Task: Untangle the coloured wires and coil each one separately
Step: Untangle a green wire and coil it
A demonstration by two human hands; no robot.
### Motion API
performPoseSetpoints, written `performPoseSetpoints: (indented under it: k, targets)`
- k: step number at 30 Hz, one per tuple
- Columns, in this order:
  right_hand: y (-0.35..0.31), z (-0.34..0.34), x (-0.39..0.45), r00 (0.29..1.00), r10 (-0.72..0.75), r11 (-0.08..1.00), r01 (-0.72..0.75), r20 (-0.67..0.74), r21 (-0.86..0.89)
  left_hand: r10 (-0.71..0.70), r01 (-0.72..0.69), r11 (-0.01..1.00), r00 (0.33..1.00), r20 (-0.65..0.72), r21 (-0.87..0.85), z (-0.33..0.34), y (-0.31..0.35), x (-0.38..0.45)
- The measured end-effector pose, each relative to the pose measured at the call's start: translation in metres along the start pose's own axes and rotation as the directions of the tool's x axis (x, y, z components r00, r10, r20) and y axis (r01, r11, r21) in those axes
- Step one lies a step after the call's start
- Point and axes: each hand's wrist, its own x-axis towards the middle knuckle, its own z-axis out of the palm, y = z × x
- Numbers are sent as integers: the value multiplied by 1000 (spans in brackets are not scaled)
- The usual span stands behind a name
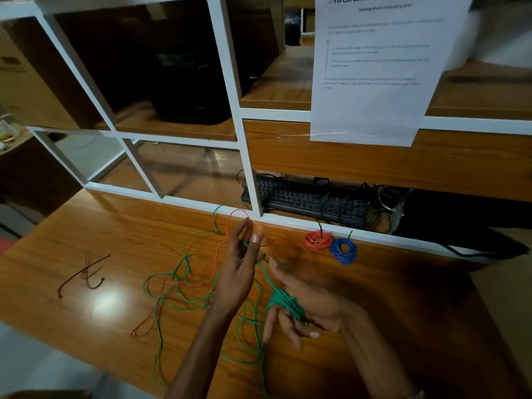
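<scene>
Two finished coils lie on the wooden desk [86, 231] near its back edge, touching each other: an orange coil [318, 240] and a blue coil [343, 250], each bound with a black tie. Behind them, the open compartment under the shelf holds a black keyboard [302, 200] and a mass of dark cables [374, 203]; the upper left compartment holds a dark object I cannot identify. A printed sheet [374, 76] hangs over the shelf front. My right hand [305, 309] carries a partial coil of green wire [285, 305] wound around its fingers, which are curled loosely with the thumb extended. My left hand [241, 263] is raised above the desk, fingers half curled, pinching the green strand that runs down to the coil. Loose green wire loops across the desk centre, interlaced with a loose orange wire [221, 246]. Spare black ties [86, 273] lie well apart at the left.
</scene>
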Motion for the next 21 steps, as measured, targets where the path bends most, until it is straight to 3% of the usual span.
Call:
performPoseSetpoints:
  k: [2, 4, 6, 8, 9, 10, 11, 13, 18, 21]
  targets:
    - [-1, -2, -2, 978, -114, 991, 100, 174, 87, -118, 118, 987, 993, 5, -111, 5, -8, -5]
    - [-1, -5, -1, 932, -293, 945, 249, 213, 213, -225, 219, 954, 974, -7, -206, 5, -17, -7]
    - [1, -26, 11, 921, -383, 877, 340, 68, 340, -247, 238, 948, 969, -19, -211, 5, -19, -9]
    - [-4, -51, 13, 914, -305, 804, 397, -266, 442, -210, 196, 959, 977, -46, -206, 6, -15, -10]
    - [-6, -54, 9, 887, -402, 707, 458, -226, 539, -203, 182, 958, 976, -81, -220, 6, -14, -10]
    - [-12, -46, -1, 811, -576, 595, 503, -103, 627, -206, 175, 955, 972, -114, -239, 4, -15, -10]
    - [-19, -37, -13, 723, -687, 454, 508, -75, 732, -210, 173, 953, 969, -132, -247, 2, -17, -10]
    - [-31, -34, -31, 648, -748, 250, 473, -141, 845, -195, 163, 960, 973, -125, -228, -1, -21, -12]
    - [-37, -50, -42, 579, -521, 25, 745, -627, 667, -102, 87, 992, 980, -170, -93, -1, -21, -28]
    - [-32, -59, -50, 525, -392, -68, 802, -755, 593, -56, 52, 998, 993, -106, -46, 1, -23, -36]
